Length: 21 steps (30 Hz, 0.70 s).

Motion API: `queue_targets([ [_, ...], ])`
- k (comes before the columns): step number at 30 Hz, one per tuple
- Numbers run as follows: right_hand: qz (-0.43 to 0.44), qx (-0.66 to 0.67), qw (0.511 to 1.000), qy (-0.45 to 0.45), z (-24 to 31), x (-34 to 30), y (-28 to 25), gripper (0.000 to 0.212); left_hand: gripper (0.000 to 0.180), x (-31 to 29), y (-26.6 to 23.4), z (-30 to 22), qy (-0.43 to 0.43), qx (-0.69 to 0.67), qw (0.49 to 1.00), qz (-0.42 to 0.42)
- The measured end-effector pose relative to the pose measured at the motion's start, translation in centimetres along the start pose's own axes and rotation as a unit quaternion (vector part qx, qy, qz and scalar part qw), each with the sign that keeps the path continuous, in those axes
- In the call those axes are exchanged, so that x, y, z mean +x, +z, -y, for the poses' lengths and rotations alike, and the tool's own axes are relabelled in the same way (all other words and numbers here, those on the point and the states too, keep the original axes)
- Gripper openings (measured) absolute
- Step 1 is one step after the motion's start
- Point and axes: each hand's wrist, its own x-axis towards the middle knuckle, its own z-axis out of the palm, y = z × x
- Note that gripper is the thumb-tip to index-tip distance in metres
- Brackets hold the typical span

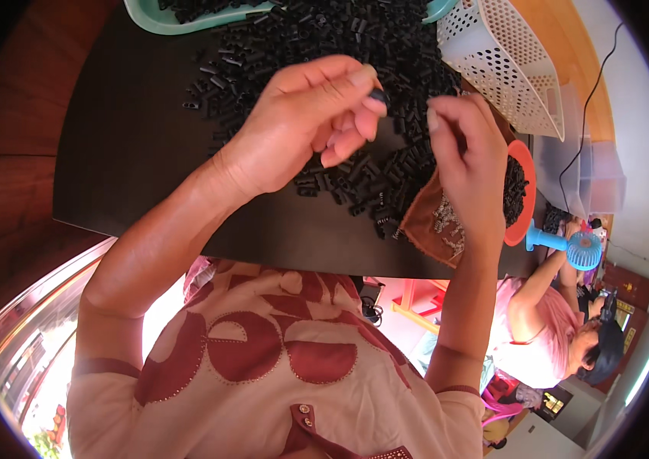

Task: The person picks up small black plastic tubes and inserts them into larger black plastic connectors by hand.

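Slantwise, black piece (378, 96) points right.

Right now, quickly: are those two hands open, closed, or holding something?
Left hand: closed, pinching a small black piece.
Right hand: partly curled; whether it holds anything cannot be told.

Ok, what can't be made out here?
In the head view:
Black piece: mostly covered by the left hand.
Right hand: whether it pinches anything is too small to tell.
Orange bowl: left side behind the right hand.
Teal tray: partly cut off by the top edge.
Silvery bits: individually too small.
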Motion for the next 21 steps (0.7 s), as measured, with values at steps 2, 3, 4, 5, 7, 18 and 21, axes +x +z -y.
queue_targets([
  [2,0.011,-0.085,0.996,0.022,-2.1,0.3,0.2,0.018,0.025,0.4,-0.4,-0.1,0.027,-0.016,0.999,-0.01],
  [3,0.011,-0.085,0.996,0.022,-2.6,0.4,0.6,0.018,0.025,0.5,-0.7,-0.2,0.058,-0.03,0.998,-0.025],
  [4,0.025,-0.122,0.992,0.017,-3.0,0.4,0.9,0.02,0.026,0.5,-0.8,-0.4,0.059,-0.039,0.997,-0.037],
  [5,0.04,-0.159,0.986,0.012,-3.3,0.3,1.1,0.021,0.027,0.6,-0.9,-0.5,0.062,-0.038,0.996,-0.042],
  [7,0.052,-0.161,0.986,0.009,-3.2,0.2,1.6,0.022,0.028,0.7,-1.3,-0.7,0.068,-0.038,0.996,-0.042],
  [18,0.052,-0.116,0.992,-0.006,-2.9,-0.2,1.5,0.023,0.031,0.5,-1.2,-1.0,0.07,-0.047,0.995,-0.049],
  [21,0.049,-0.176,0.983,-0.004,-3.1,0.8,2.7,0.027,0.031,0.5,-1.4,-0.9,0.072,-0.043,0.995,-0.053],
])
